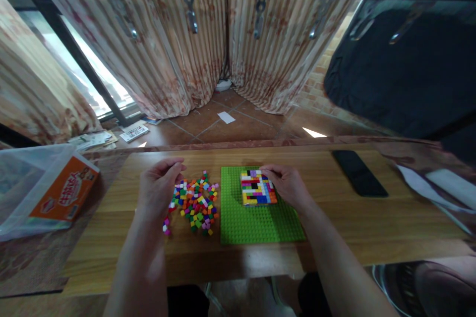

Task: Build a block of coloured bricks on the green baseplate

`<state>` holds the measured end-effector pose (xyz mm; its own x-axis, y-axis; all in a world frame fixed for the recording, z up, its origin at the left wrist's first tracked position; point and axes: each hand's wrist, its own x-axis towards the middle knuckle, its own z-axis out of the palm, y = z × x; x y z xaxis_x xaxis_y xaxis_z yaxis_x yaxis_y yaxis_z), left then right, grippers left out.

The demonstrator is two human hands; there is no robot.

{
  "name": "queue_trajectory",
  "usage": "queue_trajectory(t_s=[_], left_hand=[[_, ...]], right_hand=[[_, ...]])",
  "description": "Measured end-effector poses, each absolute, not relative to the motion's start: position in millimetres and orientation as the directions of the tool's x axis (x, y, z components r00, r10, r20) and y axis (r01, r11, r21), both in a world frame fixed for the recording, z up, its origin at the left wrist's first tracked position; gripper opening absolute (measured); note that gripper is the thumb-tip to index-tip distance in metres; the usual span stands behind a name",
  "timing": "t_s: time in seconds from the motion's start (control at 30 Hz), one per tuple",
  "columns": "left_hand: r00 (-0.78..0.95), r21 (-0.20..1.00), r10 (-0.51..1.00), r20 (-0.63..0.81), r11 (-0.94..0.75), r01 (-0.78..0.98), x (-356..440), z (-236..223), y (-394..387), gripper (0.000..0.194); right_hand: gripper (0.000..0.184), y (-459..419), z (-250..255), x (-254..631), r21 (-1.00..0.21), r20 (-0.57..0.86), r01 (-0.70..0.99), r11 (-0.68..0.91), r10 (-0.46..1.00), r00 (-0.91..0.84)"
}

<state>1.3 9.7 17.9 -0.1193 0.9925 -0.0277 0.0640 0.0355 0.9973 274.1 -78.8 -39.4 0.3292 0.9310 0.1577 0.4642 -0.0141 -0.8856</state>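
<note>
A green studded baseplate [260,230] lies on the wooden table, with a low block of multicoloured building bricks [256,190] standing on it. My right hand [288,185] is closed, its fingertips at the block's far right corner; what they pinch is hidden. Left of the plate, many small loose building bricks [197,203] are spread in a pile. My left hand [158,183] hovers by the pile's far left side, thumb and fingers pressed together. Whether a small brick sits between them cannot be made out.
A black phone [359,173] lies on the table's right part. Beyond the left edge stands a clear plastic bin [40,163] with an orange box [67,188]. White papers [427,185] lie at the far right. Metal clips [189,7] hang from a dark bar above.
</note>
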Motion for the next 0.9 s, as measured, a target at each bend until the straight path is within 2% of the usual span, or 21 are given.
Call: queue_trajectory(t_s=[0.3, 0.43, 0.53, 0.67, 0.77, 0.9], left_hand=[[-0.107, 0.991, 0.994, -0.02, 0.034, 0.131, 5.8, 15.2, 9.8, 0.025], [-0.093, 0.992, 0.996, -0.02, 0.031, 0.123, 5.0, 12.5, 12.1, 0.024], [-0.1, 0.994, 0.995, -0.004, 0.015, 0.107, 1.8, 12.1, 13.2, 0.021], [-0.15, 0.999, 0.989, 0.01, -0.002, 0.055, -1.5, 12.8, 14.2, 0.017], [-0.191, 0.999, 0.981, 0.043, -0.043, 0.006, -2.9, 14.7, 14.9, 0.016], [-0.273, 0.988, 0.955, 0.118, -0.139, -0.059, -8.6, 18.2, 16.8, 0.015]], right_hand=[[0.024, -77.9, -42.9, 274.8, -0.85, 0.223, 0.524, 0.053, 0.937, 0.267], [0.025, -79.0, -44.5, 275.6, -0.9, 0.18, 0.435, 0.038, 0.94, 0.291], [0.034, -82.1, -41.3, 283.4, -0.957, 0.172, 0.287, 0.049, 0.891, 0.421], [0.038, -86.7, -30.6, 296.6, -0.981, 0.19, 0.156, 0.113, 0.696, 0.693], [0.034, -89.1, -22.6, 292.8, -0.965, 0.26, 0.219, 0.142, 0.586, 0.767], [0.03, -94.0, -15.9, 262.0, -0.875, 0.449, 0.467, 0.129, 0.577, 0.682]])
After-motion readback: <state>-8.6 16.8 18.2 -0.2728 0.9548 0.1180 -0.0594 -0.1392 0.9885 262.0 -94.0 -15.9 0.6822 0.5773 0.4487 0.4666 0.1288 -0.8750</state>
